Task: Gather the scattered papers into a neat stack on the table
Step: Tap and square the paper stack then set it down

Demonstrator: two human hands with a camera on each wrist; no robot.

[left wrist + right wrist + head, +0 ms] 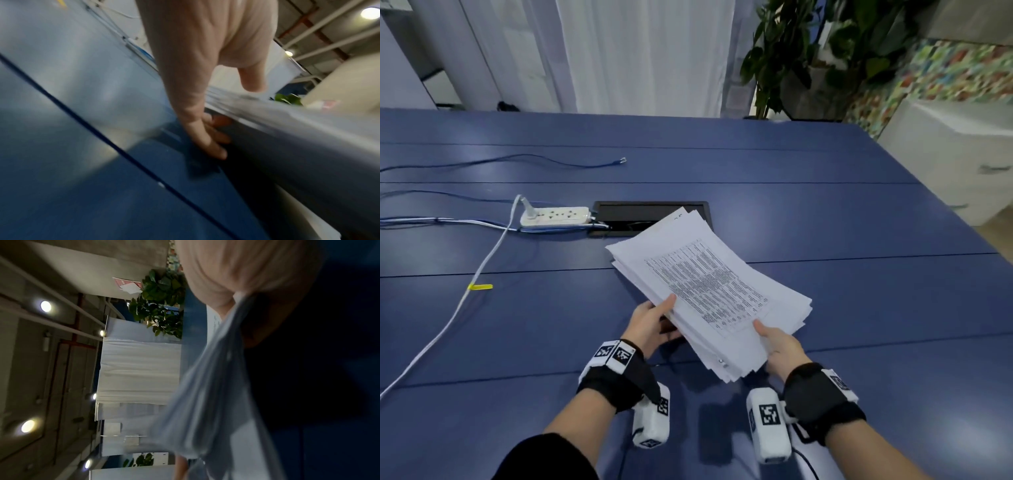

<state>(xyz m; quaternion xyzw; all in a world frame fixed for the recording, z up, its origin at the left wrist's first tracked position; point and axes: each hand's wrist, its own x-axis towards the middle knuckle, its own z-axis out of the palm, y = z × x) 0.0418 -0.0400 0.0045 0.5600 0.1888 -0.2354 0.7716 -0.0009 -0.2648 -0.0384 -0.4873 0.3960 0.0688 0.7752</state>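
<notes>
A thick, slightly fanned stack of white papers (709, 287) with a printed table on the top sheet is held above the blue table (825, 212), tilted and angled diagonally. My left hand (654, 322) grips its near left edge, thumb on top and fingers underneath; the left wrist view shows the fingers (207, 138) under the sheaf of papers (287, 123). My right hand (777, 342) grips the near right corner, thumb on top. The right wrist view shows the blurred paper edges (209, 394) beside the right hand (246, 272).
A white power strip (554, 216) with plugged cables lies left of a black recessed cable hatch (643, 214), which the stack's far corner overlaps. A white cable with a yellow tag (479, 287) trails to the front left. A blue cable (517, 161) runs across the back.
</notes>
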